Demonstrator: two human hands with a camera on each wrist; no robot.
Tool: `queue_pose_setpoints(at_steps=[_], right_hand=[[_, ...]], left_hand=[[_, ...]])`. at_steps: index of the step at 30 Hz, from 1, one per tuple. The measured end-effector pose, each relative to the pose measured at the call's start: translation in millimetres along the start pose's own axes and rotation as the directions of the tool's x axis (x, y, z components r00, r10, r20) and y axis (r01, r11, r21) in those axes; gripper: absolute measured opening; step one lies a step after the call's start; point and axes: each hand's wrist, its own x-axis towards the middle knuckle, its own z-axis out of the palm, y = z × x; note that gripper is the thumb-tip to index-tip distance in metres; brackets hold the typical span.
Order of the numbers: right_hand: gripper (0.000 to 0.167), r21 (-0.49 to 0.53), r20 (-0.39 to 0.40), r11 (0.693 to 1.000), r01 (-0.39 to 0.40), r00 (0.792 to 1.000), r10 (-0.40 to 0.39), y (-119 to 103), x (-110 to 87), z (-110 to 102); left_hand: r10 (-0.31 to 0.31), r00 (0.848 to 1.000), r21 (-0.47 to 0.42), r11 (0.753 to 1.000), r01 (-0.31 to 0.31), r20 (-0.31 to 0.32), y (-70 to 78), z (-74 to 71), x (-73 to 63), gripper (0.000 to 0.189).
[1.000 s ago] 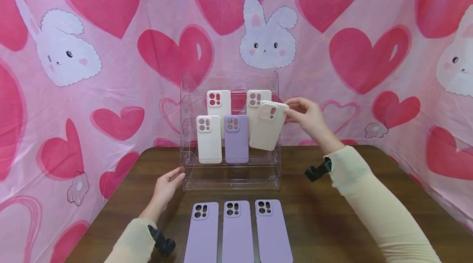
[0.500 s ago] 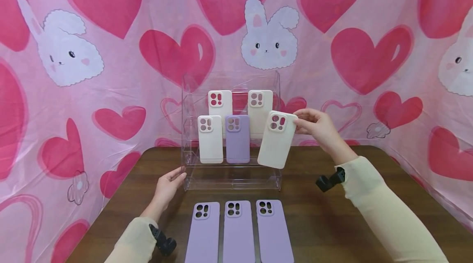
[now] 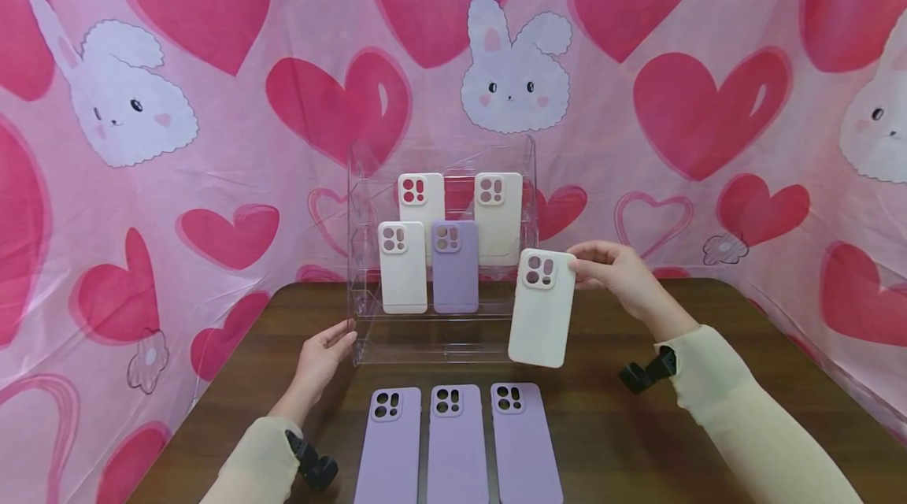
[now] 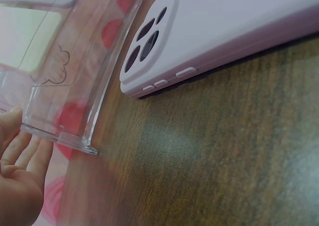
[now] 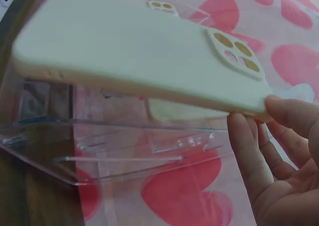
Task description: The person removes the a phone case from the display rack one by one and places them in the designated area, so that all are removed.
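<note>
Head view has the right hand (image 3: 629, 281) pinching a white case (image 3: 542, 323) by its upper corner near the clear stand (image 3: 446, 353), apparently unloading it; careful lowering to the bench (image 3: 602, 449) seems next. The left hand (image 3: 317, 362), fingers nearly straight, touches the stand. Racked: three other white cases (image 3: 403, 279), one purple case (image 3: 456, 277); on the bench, three purple cases (image 3: 457, 453).

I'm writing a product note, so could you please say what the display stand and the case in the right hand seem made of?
Display stand: probably clear acrylic or similar plastic, glossy; the backdrop shows through and edges glint.
Held case: perhaps silicone or soft plastic, matte; its cream surface shows no sharp highlights.
</note>
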Motion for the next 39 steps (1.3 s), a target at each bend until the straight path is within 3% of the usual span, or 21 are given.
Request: queue_pose_setpoints(at_steps=[10,16,22,39], right_hand=[[0.022,0.007,0.101,0.997,-0.071,0.992,0.070,25,-15.6,-7],[0.033,-0.019,0.157,0.988,-0.155,0.975,0.156,37,-25.7,-11],[0.033,-0.018,0.186,0.972,-0.236,0.954,0.235,51,-34.5,-18],[0.030,-0.018,0.315,0.951,-0.310,0.901,0.300,88,-61.9,-32]], left_hand=[[0.000,1.000,-0.008,1.000,0.000,-0.008,-1.6,0.3,0.7,0.043],[0.000,1.000,-0.004,1.000,0.000,-0.003,-2.8,-0.2,1.8,0.043],[-0.004,1.000,-0.002,1.000,0.004,-0.001,-1.1,0.2,1.4,0.043],[-0.014,1.000,0.013,1.000,0.014,0.005,-0.4,-0.4,0.4,0.044]])
